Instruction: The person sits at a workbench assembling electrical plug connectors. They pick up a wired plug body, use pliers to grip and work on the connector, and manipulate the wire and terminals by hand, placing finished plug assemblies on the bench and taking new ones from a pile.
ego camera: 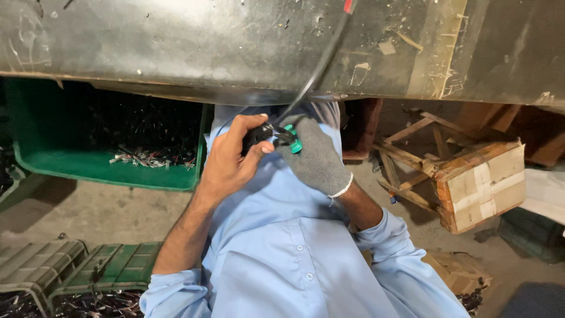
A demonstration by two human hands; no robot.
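Left hand (pixel 232 156), bare, closed around black handle (pixel 256 135) of cutter, green jaw piece (pixel 292 140). Right hand (pixel 315 159), gloved, pinches black cable (pixel 318 68) at jaws, below desk (pixel 176 47) edge. Cable: light, flexible, likely slippery; hold near cut point. Cutter: rigid; hold by handle.

Crate (pixel 106 171) left of hands, wooden box (pixel 482 185) right, table (pixel 176 47) ahead
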